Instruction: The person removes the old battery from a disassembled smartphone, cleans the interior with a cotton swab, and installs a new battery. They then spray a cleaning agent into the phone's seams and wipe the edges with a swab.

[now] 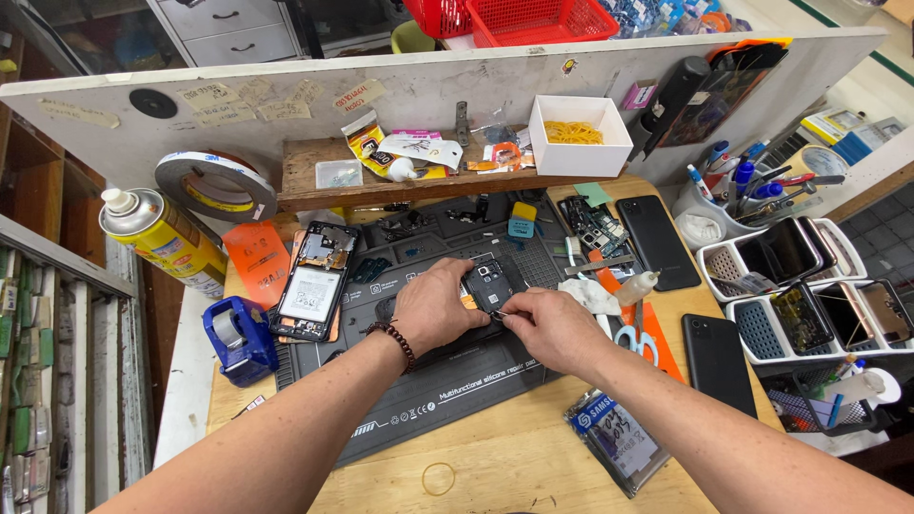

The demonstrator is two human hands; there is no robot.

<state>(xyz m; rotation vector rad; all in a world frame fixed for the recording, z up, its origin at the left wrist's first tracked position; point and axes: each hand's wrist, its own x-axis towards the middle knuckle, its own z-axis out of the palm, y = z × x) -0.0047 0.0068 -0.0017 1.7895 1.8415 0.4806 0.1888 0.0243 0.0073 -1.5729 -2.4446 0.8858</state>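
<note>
1. Head view: a small black opened phone body (pixel 489 284) is seen lying on the dark grey silicone repair mat (pixel 447 381), near the middle of the wooden workbench (pixel 495 466).
2. The left hand (pixel 433 306) is closed over the left edge of the phone body, fingers curled on its upper rim; the body is thereby pinned to the mat.
3. The right hand (pixel 552 328) is pinched together on a thin metal tool (pixel 502 313), whose tip is set at the lower right corner of the phone body. The exact kind of tool cannot be told.
4. Judgement: the step is best done with the left-hand hold kept firm and flat, so that the body is not tilted as the tip is worked.
5. Judgement: light force is advised; a slip could send the tip across the exposed board.
6. Just to the left, a second opened phone with a white battery (pixel 312 283) is noted, well apart from both hands.
</note>
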